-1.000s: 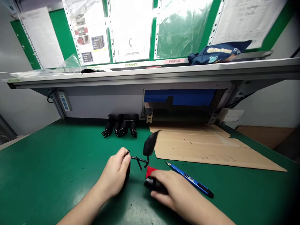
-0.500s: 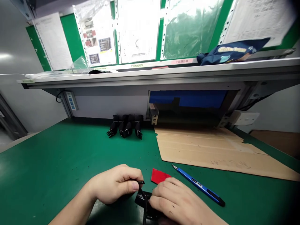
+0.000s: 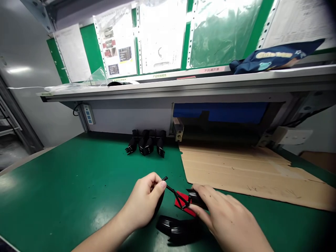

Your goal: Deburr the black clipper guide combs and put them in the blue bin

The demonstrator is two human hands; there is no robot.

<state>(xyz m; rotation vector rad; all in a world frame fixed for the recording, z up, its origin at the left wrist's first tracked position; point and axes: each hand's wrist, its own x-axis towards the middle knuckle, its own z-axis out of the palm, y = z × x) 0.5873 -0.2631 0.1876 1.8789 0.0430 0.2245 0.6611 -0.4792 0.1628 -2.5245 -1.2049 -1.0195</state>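
My left hand (image 3: 144, 201) is closed, thumb against fingers, around a glossy black plastic piece (image 3: 159, 206); a thin stub pokes out above the thumb. Between thumb and fingers of my right hand (image 3: 228, 215) is a curved black plastic piece (image 3: 196, 198). A thin black runner (image 3: 178, 197) joins that piece and reaches toward my left thumb; whether it touches the left piece I cannot tell. Under the runner lies a red block (image 3: 193, 211), partly covered. Below, on the green table, rest ribbed black plastic pieces (image 3: 178, 229), close to my right hand.
Several black toothed plastic pieces (image 3: 147, 142) stand at the back of the green table (image 3: 78, 182). A cardboard sheet (image 3: 236, 175) covers the back right. Above runs a shelf (image 3: 157, 90) with a dark blue pouch (image 3: 275, 56). A power strip (image 3: 89, 114) hangs at the left.
Both hands have moved up and apart. My right hand now holds up a black piece with a runner, over the red block. Black pieces lie uncovered below; the blue pen is hidden.
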